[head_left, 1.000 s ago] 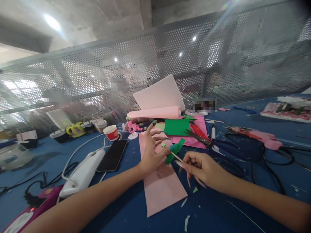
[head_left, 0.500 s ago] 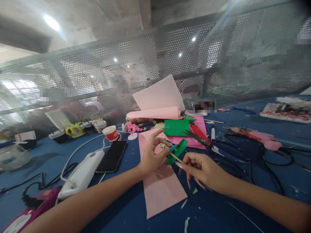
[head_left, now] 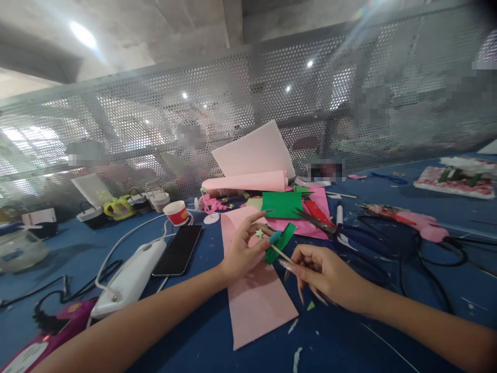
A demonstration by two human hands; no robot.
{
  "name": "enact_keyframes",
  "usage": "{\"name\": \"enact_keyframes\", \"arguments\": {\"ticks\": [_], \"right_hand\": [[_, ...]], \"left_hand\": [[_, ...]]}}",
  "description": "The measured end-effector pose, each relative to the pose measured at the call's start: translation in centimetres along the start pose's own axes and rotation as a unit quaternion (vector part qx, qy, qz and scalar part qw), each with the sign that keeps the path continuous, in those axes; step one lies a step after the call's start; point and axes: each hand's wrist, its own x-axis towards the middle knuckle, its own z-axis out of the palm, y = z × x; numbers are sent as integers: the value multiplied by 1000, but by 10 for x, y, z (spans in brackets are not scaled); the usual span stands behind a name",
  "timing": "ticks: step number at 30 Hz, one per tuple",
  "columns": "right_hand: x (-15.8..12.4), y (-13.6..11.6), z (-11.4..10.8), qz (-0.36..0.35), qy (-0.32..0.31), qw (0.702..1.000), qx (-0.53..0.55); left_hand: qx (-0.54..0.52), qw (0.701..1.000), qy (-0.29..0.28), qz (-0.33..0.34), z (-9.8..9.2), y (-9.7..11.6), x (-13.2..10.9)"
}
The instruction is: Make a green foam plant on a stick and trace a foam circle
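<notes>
Between my two hands is a thin wooden stick (head_left: pixel 283 254), slanting down to the right. My right hand (head_left: pixel 320 272) pinches its lower end. At the upper end, my left hand (head_left: pixel 244 248) has thumb and forefinger closed on a narrow green strip (head_left: pixel 285 242) that lies against the stick. A small pale-green star (head_left: pixel 259 234) shows beside the left fingers; I cannot tell whether it is held or fixed to something. Under the hands lies a long pink sheet (head_left: pixel 260 305), its far end curling up.
Scissors (head_left: pixel 316 223) lie on green (head_left: pixel 281 203) and magenta sheets behind the hands. A pink glue gun (head_left: pixel 423 224) with cable is at right. To the left are a phone (head_left: pixel 179 251), a white power strip (head_left: pixel 132 280) and a red-and-white paper cup (head_left: pixel 176 213).
The green strip's free end has swung from a curled loop to a straighter, narrower shape. Both hands stay in nearly the same place.
</notes>
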Motion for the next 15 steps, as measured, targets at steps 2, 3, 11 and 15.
{"name": "enact_keyframes", "arguments": {"ticks": [2,3,11,15], "right_hand": [[0,1,0,0,-1,1000,5],[0,1,0,1,-2,1000,8],[0,-1,-1,11,-2,999,46],[0,-3,-2,23,-7,998,57]], "left_hand": [[8,1000,1,-1,0,0,0],[13,1000,0,1,-1,-1,0],[80,997,-6,24,-2,-2,-1],[98,995,-4,20,-1,-3,0]]}}
